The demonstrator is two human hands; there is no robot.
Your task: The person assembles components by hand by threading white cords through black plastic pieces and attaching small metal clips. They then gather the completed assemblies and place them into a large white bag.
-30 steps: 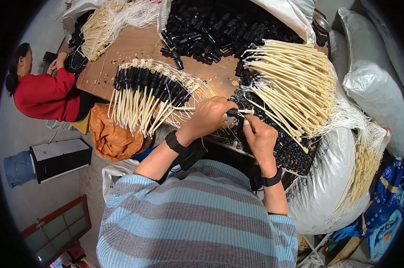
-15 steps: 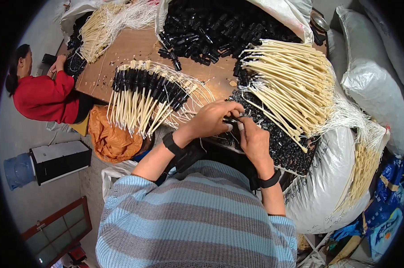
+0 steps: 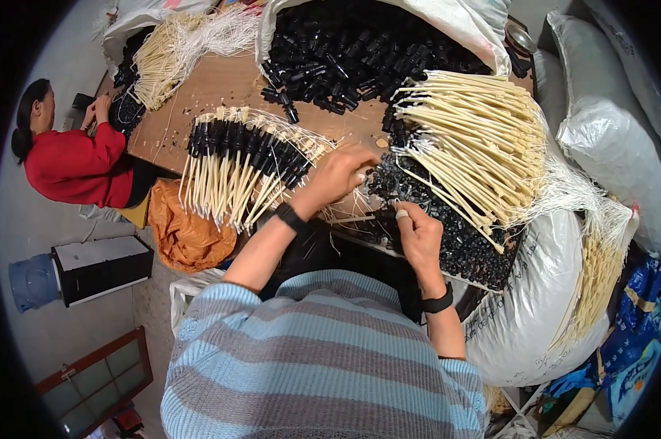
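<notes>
My right hand (image 3: 421, 238) is closed in a pinch at the table's near edge. From its fingertips a thin cream rod (image 3: 351, 219) with a black sleeve points left. My left hand (image 3: 339, 177) is up and to the left, fingers curled together; whatever they hold is hidden. Beside it lies a row of cream rods with black sleeves (image 3: 237, 140), white threads trailing from them. Small black pieces (image 3: 462, 241) are spread next to my right hand. Past them, a thick pile of bare cream rods (image 3: 477, 139) rests on top.
A white sack (image 3: 497, 58) spills black plastic sleeves (image 3: 345, 55) at the back of the brown table (image 3: 198, 84). Full white sacks (image 3: 601, 95) stand on the right. An orange bag (image 3: 188, 230) is at the left edge. A person in red (image 3: 78, 164) works at the far left.
My hands were together over a small dark piece and have moved apart. The left went up and left; the right moved slightly down. The sleeved rod now shows between them.
</notes>
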